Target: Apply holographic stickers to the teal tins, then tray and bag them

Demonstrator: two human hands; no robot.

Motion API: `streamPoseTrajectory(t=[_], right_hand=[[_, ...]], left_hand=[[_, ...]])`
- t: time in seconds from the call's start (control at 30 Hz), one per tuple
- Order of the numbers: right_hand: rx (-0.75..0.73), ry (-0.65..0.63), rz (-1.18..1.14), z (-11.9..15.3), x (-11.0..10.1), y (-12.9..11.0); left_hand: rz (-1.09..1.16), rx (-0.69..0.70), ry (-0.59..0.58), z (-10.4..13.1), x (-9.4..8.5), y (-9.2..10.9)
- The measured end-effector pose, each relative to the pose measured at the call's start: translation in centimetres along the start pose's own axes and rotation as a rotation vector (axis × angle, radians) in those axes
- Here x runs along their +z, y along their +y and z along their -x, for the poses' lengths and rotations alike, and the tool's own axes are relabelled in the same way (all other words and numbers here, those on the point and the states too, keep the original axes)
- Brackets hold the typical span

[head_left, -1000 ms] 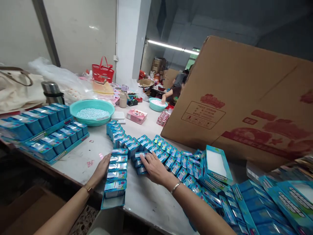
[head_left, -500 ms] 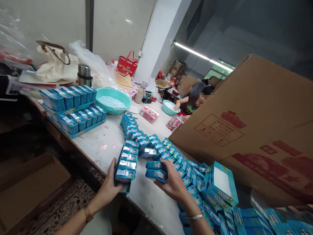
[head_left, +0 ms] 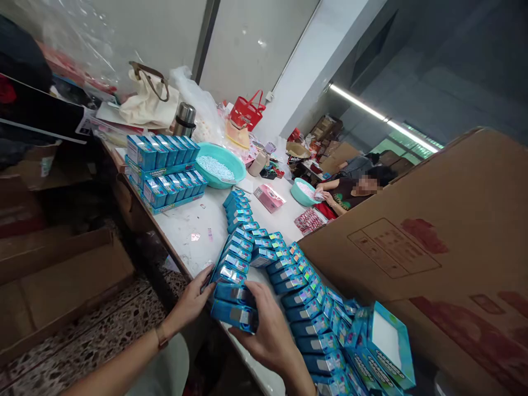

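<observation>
My right hand [head_left: 268, 330] grips two small blue packs [head_left: 233, 316] together, fingers on one side and thumb below. They are at the near end of a row of like packs [head_left: 235, 263], standing in a narrow blue tray whose walls are mostly hidden. My left hand [head_left: 197, 291] is closed on the near left side of that tray, its fingertips close to the held packs. More loose blue packs [head_left: 299, 297] stand in rows to the right of my right hand.
Filled blue trays [head_left: 175, 203] are stacked at the table's left edge, beside a teal basin [head_left: 223, 165] of small pale pieces. A large cardboard box [head_left: 412, 236] stands on the right. A pink box [head_left: 269, 198] lies mid-table. Beyond, a co-worker [head_left: 350, 192] handles something over another basin.
My right hand has brought the two packs left, to the near end of the tray's row. My left hand has shifted along the tray's side. The view has swung left.
</observation>
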State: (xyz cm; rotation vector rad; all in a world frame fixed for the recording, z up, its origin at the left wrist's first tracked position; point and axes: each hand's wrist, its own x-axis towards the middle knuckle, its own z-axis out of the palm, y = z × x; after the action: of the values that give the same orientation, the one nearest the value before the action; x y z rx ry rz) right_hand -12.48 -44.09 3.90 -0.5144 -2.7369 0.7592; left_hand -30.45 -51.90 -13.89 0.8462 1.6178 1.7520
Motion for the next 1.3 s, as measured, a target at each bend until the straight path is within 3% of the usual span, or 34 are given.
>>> streamPoseTrajectory(t=[0.13, 0.3, 0.53, 0.7, 0.87, 1.0, 1.13, 1.2, 1.3], right_hand=[[-0.031, -0.028, 0.147, -1.2, 2.8, 0.2], [-0.044, -0.117, 0.152, -2.3, 4.1, 0.4], [-0.083, -0.223, 0.057, -2.6, 2.9, 1.6], [-0.1, -0.264, 0.008, -2.0, 1.6, 1.1], [0.14, -0.188, 0.021, 1.0, -1.6, 0.8], [0.308, -0.123, 0.177, 4.0, -2.1, 4.4], [0.352, -0.026, 0.368, 5.4, 0.1, 7.7], [0.334, 0.099, 0.421, 5.3, 2.2, 7.5], [0.239, 0.23, 0.302, 4.4, 6.7, 5.2]], left_hand=[[0.136, -0.006, -0.042, 0.6, -0.7, -1.2], [0.223, -0.072, -0.058, 1.5, -0.7, 0.1], [0.098, -0.002, -0.131, 2.8, -0.5, 0.8], [-0.138, 0.228, -0.166, 2.0, -1.8, 1.2], [-0.359, 0.4, -0.195, 0.1, -1.9, 2.5], [-0.39, 0.418, -0.168, -0.3, -0.5, 3.3], [-0.278, 0.421, -0.17, -0.3, 0.3, 3.5], [-0.239, 0.395, -0.183, -0.4, 0.3, 3.5], [-0.229, 0.336, -0.177, -0.6, 0.2, 3.5]])
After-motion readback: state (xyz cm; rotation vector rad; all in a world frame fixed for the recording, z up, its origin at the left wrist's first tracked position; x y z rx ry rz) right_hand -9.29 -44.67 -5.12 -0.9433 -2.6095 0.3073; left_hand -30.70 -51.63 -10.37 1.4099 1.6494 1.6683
